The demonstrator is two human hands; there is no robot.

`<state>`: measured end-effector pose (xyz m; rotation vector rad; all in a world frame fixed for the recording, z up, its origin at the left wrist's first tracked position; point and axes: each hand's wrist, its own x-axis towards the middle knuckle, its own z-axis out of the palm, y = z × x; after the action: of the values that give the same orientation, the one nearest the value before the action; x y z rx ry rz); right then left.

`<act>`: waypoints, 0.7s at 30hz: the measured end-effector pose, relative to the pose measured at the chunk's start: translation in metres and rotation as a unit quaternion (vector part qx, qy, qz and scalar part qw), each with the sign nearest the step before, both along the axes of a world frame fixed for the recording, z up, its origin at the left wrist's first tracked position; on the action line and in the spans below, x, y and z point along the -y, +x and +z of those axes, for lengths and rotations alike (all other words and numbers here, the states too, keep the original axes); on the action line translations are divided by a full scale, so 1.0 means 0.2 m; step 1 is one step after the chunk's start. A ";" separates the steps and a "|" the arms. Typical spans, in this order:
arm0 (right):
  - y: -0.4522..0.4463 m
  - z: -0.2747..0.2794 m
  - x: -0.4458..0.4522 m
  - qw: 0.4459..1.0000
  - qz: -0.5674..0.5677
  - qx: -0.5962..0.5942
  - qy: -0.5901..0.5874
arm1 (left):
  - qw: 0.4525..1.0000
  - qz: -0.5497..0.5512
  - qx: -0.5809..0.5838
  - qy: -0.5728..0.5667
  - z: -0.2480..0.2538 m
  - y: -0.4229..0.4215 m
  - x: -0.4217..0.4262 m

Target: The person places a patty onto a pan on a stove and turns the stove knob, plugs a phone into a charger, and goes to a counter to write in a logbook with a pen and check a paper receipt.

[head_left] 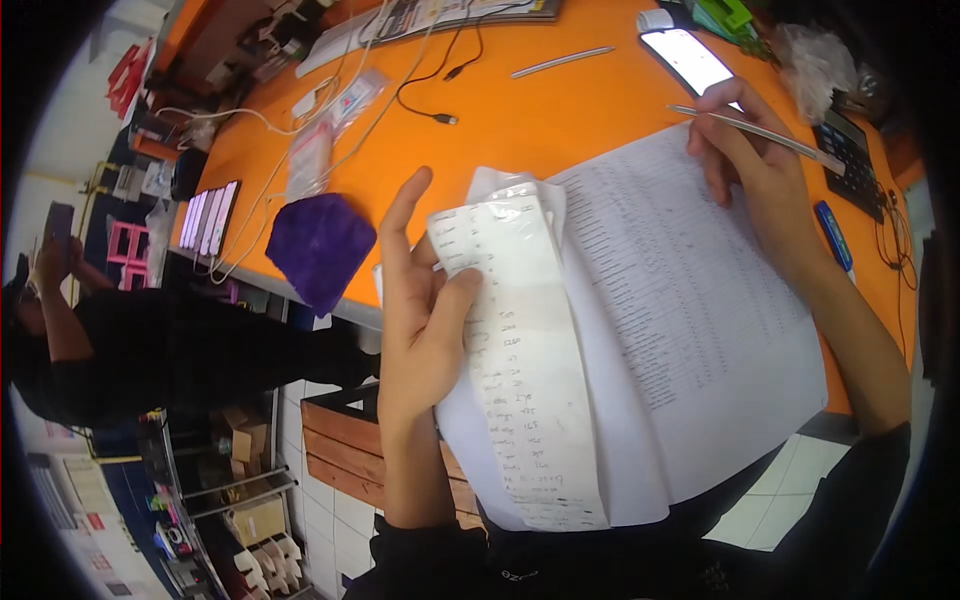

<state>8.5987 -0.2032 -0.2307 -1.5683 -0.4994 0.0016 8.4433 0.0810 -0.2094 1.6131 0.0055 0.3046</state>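
Note:
My left hand [430, 320] grips a long handwritten paper strip [535, 380], its thumb pressed on the strip near the top and the index finger stretched upward. Clear tape shines at the strip's upper end. Beneath it are white sheets, among them a large printed list [690, 290] lying over the table's edge. My right hand [745, 160] holds a slim pen [770, 133] between its fingers, above the list's upper right. Just beyond that hand a phone [690, 65] with a lit white screen lies on the table, partly behind the fingers.
On the orange table [540, 125] lie a purple cloth [322, 250], another pen [563, 62], cables [425, 110], plastic bags [312, 155] and a phone with a striped screen [208, 218]. A calculator [850, 165] and blue marker [833, 235] are at right. Another person [130, 340] stands at left.

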 end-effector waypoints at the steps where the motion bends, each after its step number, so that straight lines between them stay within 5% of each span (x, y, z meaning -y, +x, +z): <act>1: 0.00 0.00 0.00 1.000 -0.014 0.004 -0.014 | 1.000 0.001 -0.008 0.003 0.00 0.00 0.00; 12: -0.04 0.03 -0.02 0.998 -0.023 0.027 -0.054 | 0.999 -0.038 -0.021 0.003 0.00 0.00 -0.04; 14: -0.11 0.04 -0.03 0.969 -0.005 0.193 -0.157 | 0.999 -0.038 -0.017 0.002 0.00 0.00 -0.05; 16: -0.16 0.02 -0.05 0.948 0.031 0.228 -0.220 | 0.998 -0.051 -0.029 -0.006 0.01 -0.01 -0.05; 19: -0.18 0.05 -0.08 0.831 0.124 0.485 -0.243 | 0.999 -0.042 -0.022 -0.014 0.00 0.00 -0.04; 21: -0.17 0.05 -0.08 0.848 0.144 0.436 -0.264 | 0.999 -0.045 -0.024 -0.018 0.00 -0.01 -0.03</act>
<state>8.5638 -0.1881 -0.2211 -1.9701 -1.5583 -0.3918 8.4423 0.0878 -0.2095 1.5798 -0.0245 0.1962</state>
